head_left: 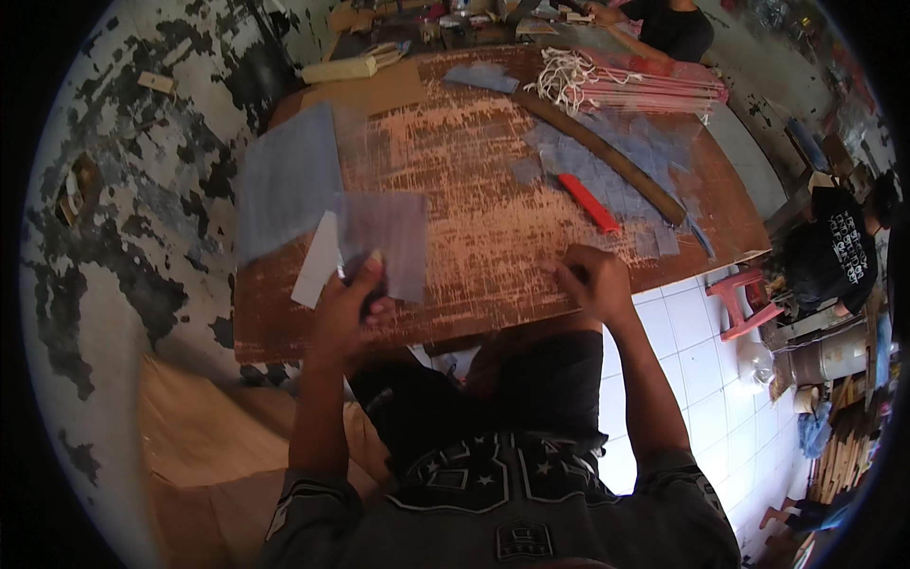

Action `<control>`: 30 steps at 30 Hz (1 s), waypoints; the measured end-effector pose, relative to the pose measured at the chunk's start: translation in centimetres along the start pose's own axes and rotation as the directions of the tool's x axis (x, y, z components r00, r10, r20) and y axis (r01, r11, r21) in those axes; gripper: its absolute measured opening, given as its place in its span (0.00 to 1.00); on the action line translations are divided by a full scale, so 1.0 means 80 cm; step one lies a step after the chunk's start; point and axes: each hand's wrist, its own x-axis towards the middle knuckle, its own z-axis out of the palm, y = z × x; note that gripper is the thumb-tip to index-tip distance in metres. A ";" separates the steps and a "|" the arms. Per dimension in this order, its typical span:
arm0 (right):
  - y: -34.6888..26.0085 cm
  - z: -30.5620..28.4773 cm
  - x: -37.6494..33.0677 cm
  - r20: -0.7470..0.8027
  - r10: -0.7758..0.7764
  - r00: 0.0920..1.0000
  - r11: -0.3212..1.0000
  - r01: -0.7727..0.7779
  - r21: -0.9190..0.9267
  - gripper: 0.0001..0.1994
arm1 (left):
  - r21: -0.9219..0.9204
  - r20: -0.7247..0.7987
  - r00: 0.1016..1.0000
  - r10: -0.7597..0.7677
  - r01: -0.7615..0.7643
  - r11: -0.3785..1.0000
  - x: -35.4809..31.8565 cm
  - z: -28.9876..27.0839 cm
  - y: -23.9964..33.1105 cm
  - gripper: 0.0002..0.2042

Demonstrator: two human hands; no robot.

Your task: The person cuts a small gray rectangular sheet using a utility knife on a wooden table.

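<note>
My left hand [353,294] is closed at the near left of the worn brown table [455,190]. A translucent greyish plastic sheet [398,232] extends forward from its thumb and fingers. Something dark shows between thumb and fingers; I cannot tell whether it is an object or shadow. A white flat piece [318,261] lies just left of this hand, next to a large blue-grey sheet [289,175]. My right hand [597,283] is curled closed over the table's near edge, its fingertips mostly hidden. Beyond it lies a red-handled tool [589,203], apart from the hand.
Blue-grey sheet scraps [607,156] spread across the right side under a long brown strip [607,152]. Red rods with white cords [626,85] lie at the far right. Two people [673,33] are nearby, one far, one right. A red stool [744,303] stands on the tiles.
</note>
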 end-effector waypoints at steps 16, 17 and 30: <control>0.005 0.001 0.001 0.125 0.133 0.983 0.991 -0.134 -0.004 0.17 | -0.097 -0.298 0.946 0.125 -0.161 0.982 -0.082 -0.095 -0.028 0.15; 0.006 0.002 0.001 0.115 0.117 0.986 0.993 -0.118 0.004 0.17 | -0.093 -0.294 0.947 0.128 -0.162 0.983 -0.084 -0.098 -0.029 0.14; 0.004 -0.003 0.003 0.121 0.121 0.985 0.986 -0.134 0.098 0.13 | 0.199 -0.300 0.954 0.009 0.054 0.979 -0.054 0.005 -0.010 0.18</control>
